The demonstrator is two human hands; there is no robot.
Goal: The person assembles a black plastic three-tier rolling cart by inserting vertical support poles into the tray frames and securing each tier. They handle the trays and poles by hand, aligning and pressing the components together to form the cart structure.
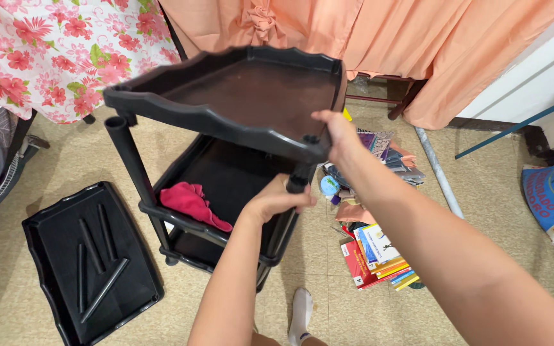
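A black plastic shelf rack stands on the floor in front of me. My right hand (336,131) grips the near corner of its tilted top tray (226,112). Below it, my left hand (276,198) is wrapped around the black support tube (297,182) under that corner. A red cloth (190,202) lies on the middle tray (238,173). Another black tube (129,157) stands at the rack's left corner, its top free of the tray.
A spare black tray (49,256) with several loose tubes lies on the floor at left. Stacked books (379,256) and clutter sit at right. A floral cloth (52,51) and an orange curtain (367,32) hang behind. A metal pole (437,170) lies on the floor.
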